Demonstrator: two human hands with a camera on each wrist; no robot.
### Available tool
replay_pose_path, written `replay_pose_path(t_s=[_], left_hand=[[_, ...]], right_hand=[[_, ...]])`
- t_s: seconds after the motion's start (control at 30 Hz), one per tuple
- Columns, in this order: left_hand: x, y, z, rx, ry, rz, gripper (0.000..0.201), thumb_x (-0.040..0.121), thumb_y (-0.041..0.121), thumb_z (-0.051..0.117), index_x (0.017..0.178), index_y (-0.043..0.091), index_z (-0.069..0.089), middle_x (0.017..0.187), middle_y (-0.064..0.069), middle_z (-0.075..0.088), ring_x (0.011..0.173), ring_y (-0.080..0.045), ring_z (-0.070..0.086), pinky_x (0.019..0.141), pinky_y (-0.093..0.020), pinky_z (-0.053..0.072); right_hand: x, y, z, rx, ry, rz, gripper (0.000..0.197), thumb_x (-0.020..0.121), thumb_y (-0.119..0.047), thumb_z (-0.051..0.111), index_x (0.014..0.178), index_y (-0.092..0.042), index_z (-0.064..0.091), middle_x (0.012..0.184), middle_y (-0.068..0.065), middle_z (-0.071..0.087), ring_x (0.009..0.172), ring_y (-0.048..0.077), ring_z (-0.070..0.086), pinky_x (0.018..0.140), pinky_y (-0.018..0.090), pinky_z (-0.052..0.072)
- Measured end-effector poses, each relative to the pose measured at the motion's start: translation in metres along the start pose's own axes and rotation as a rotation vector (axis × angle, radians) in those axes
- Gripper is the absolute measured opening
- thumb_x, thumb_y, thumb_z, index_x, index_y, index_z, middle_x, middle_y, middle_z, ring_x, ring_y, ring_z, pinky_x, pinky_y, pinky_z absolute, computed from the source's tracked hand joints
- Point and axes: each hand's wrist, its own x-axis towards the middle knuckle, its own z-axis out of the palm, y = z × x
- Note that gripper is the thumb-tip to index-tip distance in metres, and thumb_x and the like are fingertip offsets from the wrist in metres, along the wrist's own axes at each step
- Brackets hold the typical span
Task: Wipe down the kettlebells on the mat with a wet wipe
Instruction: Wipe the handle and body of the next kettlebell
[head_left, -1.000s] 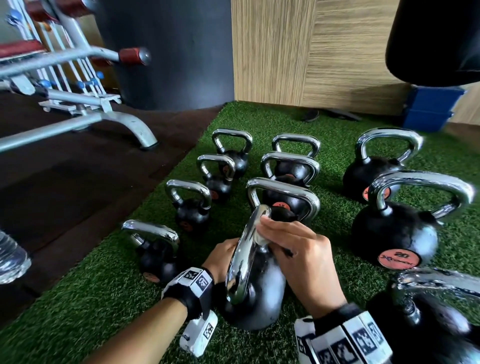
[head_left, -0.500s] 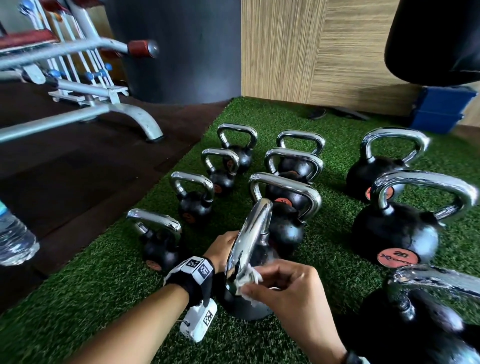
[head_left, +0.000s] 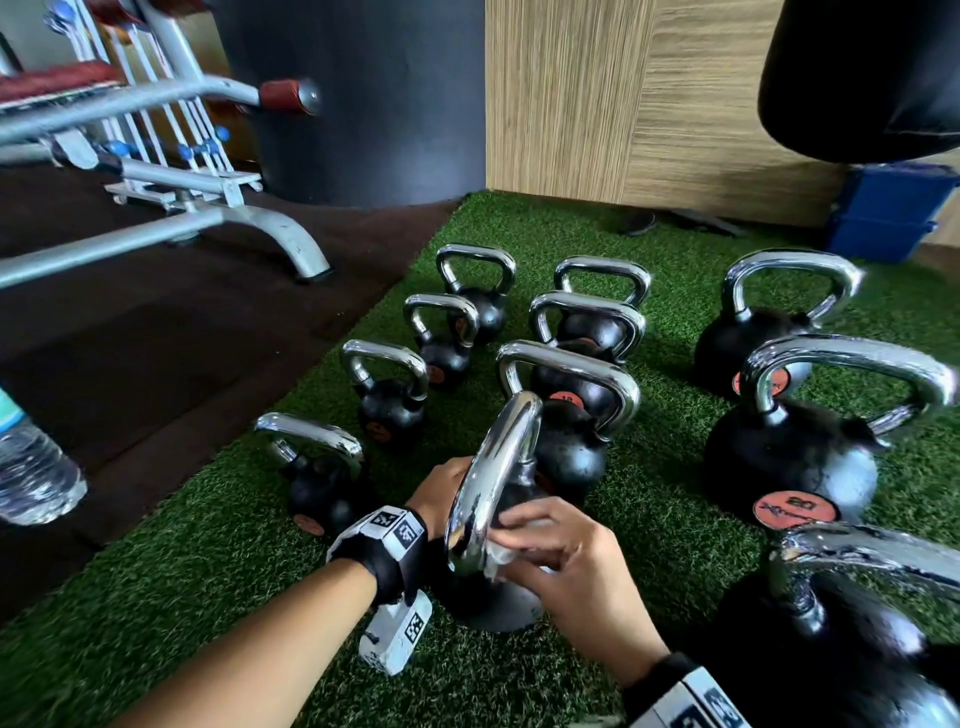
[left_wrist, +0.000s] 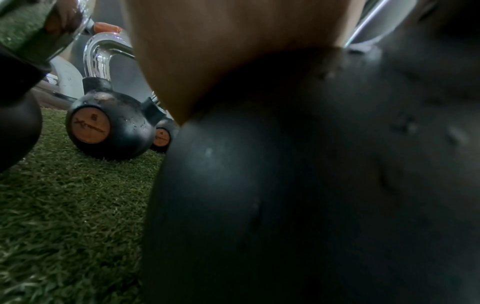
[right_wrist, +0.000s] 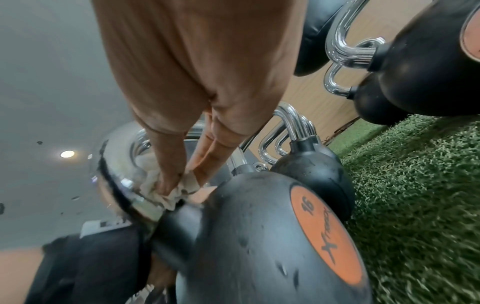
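Observation:
A black kettlebell (head_left: 501, 605) with a chrome handle (head_left: 491, 473) and an orange "16" label (right_wrist: 324, 232) stands tilted on the green turf mat (head_left: 208, 571). My right hand (head_left: 566, 566) pinches a crumpled white wet wipe (head_left: 496, 555) (right_wrist: 166, 188) against the lower end of the handle, where it meets the ball. My left hand (head_left: 441, 491) holds the kettlebell from its left side, its palm (left_wrist: 221, 51) lying on the black ball (left_wrist: 311, 185). Its fingers are hidden behind the handle.
Several other kettlebells stand close by on the mat: small ones (head_left: 389, 410) to the left and behind, big ones (head_left: 789, 457) at the right and near right (head_left: 857, 639). A water bottle (head_left: 31, 467) and a bench frame (head_left: 208, 218) are on the dark floor at left.
My right hand has slid the wipe from the top of the chrome handle down to its base by the ball. The left hand has stayed on the kettlebell.

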Motion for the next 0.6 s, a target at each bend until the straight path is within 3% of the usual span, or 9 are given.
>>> replay_pose_path(t_s=[0.07,0.13,0.23,0.33,0.4,0.47,0.6], left_hand=[[0.001,-0.001,-0.001,0.011,0.0,-0.014,0.04,0.107,0.007,0.036,0.141,-0.014,0.042,0.145,-0.035,0.046,0.082,-0.017,0.063,0.071,-0.025,0.052],[0.003,-0.002,-0.002,0.018,0.008,-0.019,0.039,0.107,0.006,0.036,0.14,-0.014,0.042,0.145,-0.035,0.046,0.083,-0.015,0.058,0.075,-0.024,0.05],[0.005,-0.003,-0.003,0.031,0.015,-0.007,0.039,0.107,0.005,0.036,0.14,-0.014,0.042,0.144,-0.035,0.047,0.085,-0.013,0.059,0.073,-0.023,0.05],[0.009,-0.007,-0.004,0.05,0.009,0.031,0.039,0.107,0.003,0.036,0.14,-0.017,0.041,0.144,-0.038,0.044,0.063,-0.003,0.068,0.057,-0.015,0.054],[0.009,-0.006,-0.004,0.044,0.001,0.028,0.04,0.107,0.002,0.036,0.14,-0.019,0.039,0.144,-0.04,0.042,0.05,0.005,0.065,0.053,-0.014,0.053],[0.006,-0.005,-0.004,0.052,0.0,0.009,0.039,0.107,0.004,0.035,0.14,-0.016,0.041,0.144,-0.038,0.044,0.063,-0.002,0.067,0.061,-0.019,0.053],[0.001,-0.002,-0.004,0.098,-0.01,0.008,0.04,0.107,0.006,0.035,0.14,-0.017,0.042,0.144,-0.039,0.045,0.098,-0.022,0.054,0.071,-0.024,0.049]], right_hand=[[0.013,-0.003,-0.006,-0.111,-0.108,-0.008,0.025,0.08,-0.012,0.08,0.104,-0.02,0.079,0.103,-0.011,0.072,0.095,0.004,0.068,0.086,0.023,0.057],[0.025,-0.005,-0.009,-0.288,-0.241,-0.059,0.023,0.087,-0.015,0.074,0.109,-0.021,0.076,0.106,-0.011,0.071,0.097,0.001,0.065,0.088,0.019,0.052],[0.038,-0.006,-0.012,-0.347,-0.335,-0.085,0.008,0.09,-0.014,0.07,0.094,-0.017,0.077,0.099,-0.008,0.067,0.085,0.0,0.061,0.074,0.014,0.046],[0.044,-0.005,-0.014,-0.307,-0.392,-0.068,0.007,0.088,-0.011,0.072,0.09,-0.016,0.076,0.098,-0.011,0.067,0.083,-0.003,0.061,0.074,0.012,0.045],[0.048,-0.005,-0.016,-0.225,-0.457,-0.043,0.011,0.088,-0.009,0.072,0.096,-0.015,0.077,0.105,-0.008,0.07,0.096,0.005,0.066,0.085,0.022,0.053],[0.052,-0.006,-0.017,-0.158,-0.497,-0.007,0.015,0.088,-0.009,0.072,0.101,-0.014,0.078,0.109,-0.002,0.073,0.104,0.016,0.068,0.095,0.036,0.054],[0.055,-0.003,-0.017,-0.172,-0.501,-0.003,0.018,0.088,-0.012,0.072,0.105,-0.015,0.077,0.106,-0.004,0.076,0.101,0.012,0.07,0.095,0.039,0.055]])
